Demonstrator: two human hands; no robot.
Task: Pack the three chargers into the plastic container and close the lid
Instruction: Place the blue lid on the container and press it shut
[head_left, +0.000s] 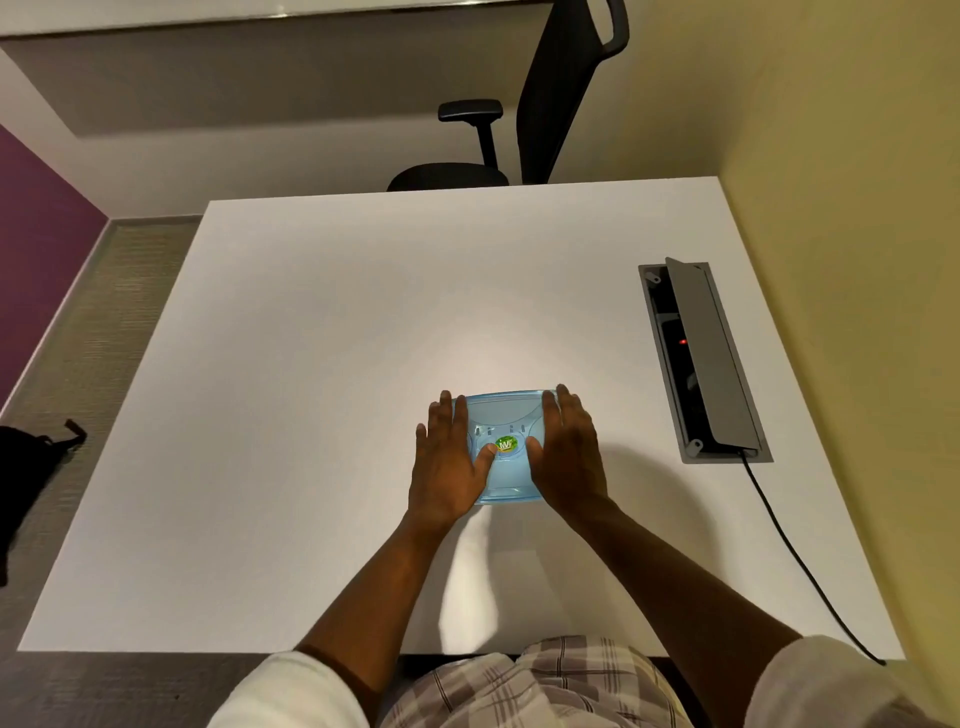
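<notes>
A light blue translucent plastic container (503, 415) sits on the white table (322, 364), its lid on top with a green round sticker (506, 445) in the middle. My left hand (448, 462) lies flat on the lid's left side, fingers spread, thumb by the sticker. On the lid's right side my right hand (567, 452) lies flat in the same way. Both palms rest on the lid and grip nothing. No chargers are visible; the inside of the container is hidden by the lid and my hands.
A grey cable box (701, 358) with its flap raised is set into the table at the right; a black cable (795, 545) runs from it to the front edge. A black office chair (519, 114) stands behind the table. A dark bag (26, 467) lies on the floor at left.
</notes>
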